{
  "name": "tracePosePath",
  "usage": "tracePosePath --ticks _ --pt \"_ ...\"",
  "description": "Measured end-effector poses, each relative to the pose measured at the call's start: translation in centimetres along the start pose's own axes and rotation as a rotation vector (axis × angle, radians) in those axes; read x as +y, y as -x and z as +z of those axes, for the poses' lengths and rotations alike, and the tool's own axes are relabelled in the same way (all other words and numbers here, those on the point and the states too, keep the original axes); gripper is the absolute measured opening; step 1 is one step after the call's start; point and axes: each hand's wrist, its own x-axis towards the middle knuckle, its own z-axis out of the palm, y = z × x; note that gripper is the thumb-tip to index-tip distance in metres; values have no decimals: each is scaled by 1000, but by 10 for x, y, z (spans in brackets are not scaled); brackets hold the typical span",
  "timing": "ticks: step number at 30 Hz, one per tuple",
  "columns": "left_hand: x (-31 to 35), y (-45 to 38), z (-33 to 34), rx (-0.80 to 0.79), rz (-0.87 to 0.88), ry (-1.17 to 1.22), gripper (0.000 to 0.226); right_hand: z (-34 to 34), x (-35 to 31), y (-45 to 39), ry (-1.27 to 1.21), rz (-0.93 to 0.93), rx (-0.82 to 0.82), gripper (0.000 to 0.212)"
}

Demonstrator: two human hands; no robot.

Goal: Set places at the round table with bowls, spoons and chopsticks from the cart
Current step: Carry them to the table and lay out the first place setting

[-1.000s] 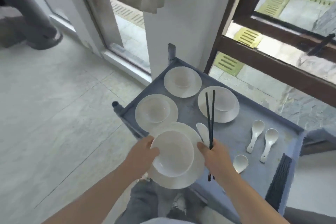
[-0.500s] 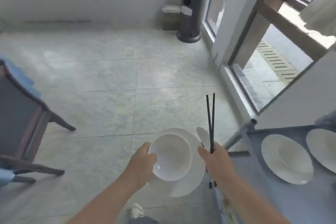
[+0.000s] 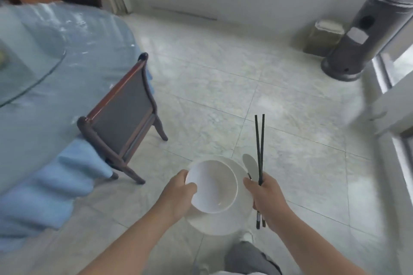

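Left hand (image 3: 178,194) grips bowl (image 3: 212,186) rim over plate (image 3: 220,222), right hand (image 3: 266,198) pinches chopsticks (image 3: 259,147) and spoon (image 3: 250,164), near centre, table (image 3: 44,96) far left; ceramic looks slick, fragile, so hold rims firmly.

No words, numbers, brand marks or signs can be read anywhere in this view. A pale label (image 3: 357,35) sits on the dark heater (image 3: 366,35) far ahead and to the right of the hands, but it is too blurred to make out.
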Motion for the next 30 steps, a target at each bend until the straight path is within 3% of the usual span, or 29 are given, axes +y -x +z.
tracePosePath --ticks 8,15,20,25,30 --pt "67 -135 -44 56 -6 24 31 22 -81 -160 16 -33 -78 6" --pt "169 -267 -78 104 16 41 27 26 -187 -316 73 -77 -123 15" --pt "238 -351 -108 126 85 165 29 29 -263 -415 87 -94 -150 10" --pt "282 -463 -150 168 115 201 30 55 -327 -526 92 -109 -163 25" --pt "334 -583 -205 160 144 180 31 90 -390 -639 92 -123 -113 15"
